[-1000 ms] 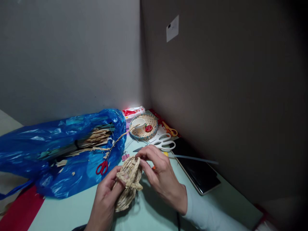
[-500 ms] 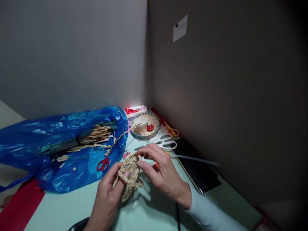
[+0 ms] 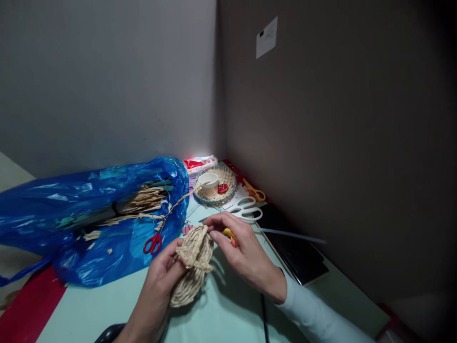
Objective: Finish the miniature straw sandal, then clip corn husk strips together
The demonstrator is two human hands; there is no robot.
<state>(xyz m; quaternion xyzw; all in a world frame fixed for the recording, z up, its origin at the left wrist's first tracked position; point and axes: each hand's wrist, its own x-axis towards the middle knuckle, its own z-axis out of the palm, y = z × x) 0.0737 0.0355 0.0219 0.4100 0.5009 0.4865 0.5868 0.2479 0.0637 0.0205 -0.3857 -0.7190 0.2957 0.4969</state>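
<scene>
A small woven piece of twisted straw-coloured cord is held up over the pale green table. My left hand grips it from the left, with the thumb tucked under a raised loop or flap of the weave. My right hand is at its upper right edge, thumb and index finger pinching the cord there. Behind the right hand, an orange and yellow object shows in part; its kind is hidden.
A blue plastic bag with dried fibre strands lies left, red-handled scissors on it. Beyond are a round woven tray with a cup, white-handled scissors and orange scissors. A black tablet-like slab lies right.
The woven piece has turned in my left hand, showing more of its coiled face and a flap across it. My right thumb and index finger have closed on its upper edge.
</scene>
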